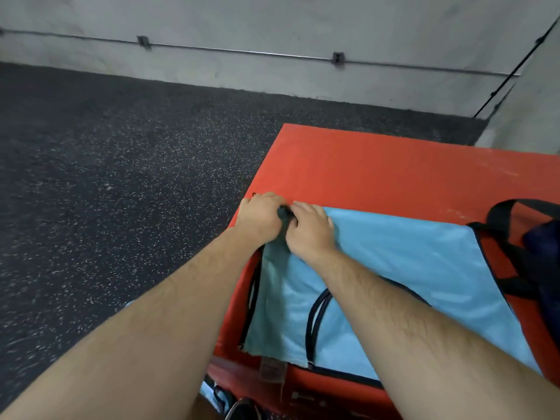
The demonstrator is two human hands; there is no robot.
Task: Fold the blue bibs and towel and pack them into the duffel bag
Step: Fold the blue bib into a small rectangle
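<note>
Progress is judged early. One blue bib [394, 253] lies spread flat on the red padded counter [378, 165], black edging outward, with no fold in it that can be seen. A duller teal layer [268, 268] shows along its 9 o'clock edge with a label hanging below; whether that is the towel cannot be told.

Both hands are at the bib's 11 o'clock corner. The left hand [260, 213] and right hand [309, 230] have fingers curled and together pinch a black trim end [283, 212] between them, knuckles almost touching. The right hand's heel rests on the cloth.

The duffel bag [542, 237] sits at 3 o'clock on the counter, dark, cut off by the frame edge, its black straps [500, 207] looped toward the bib. Its opening is not visible, and nothing blue can be seen inside.

More blue fabric [209, 392] shows low at 6 o'clock, below the counter edge beside a dark shoe [242, 409]; probably another piece awaiting folding.

Remaining, by judgement: all folding and all packing.

Surroundings: speckled dark floor [121, 177] from 8 to 11 o'clock, grey wall [272, 25] at 12 with a conduit pipe [242, 52]. Obstructions: the bag straps lie near the bib's 3 o'clock edge and could snag a fold.
</note>
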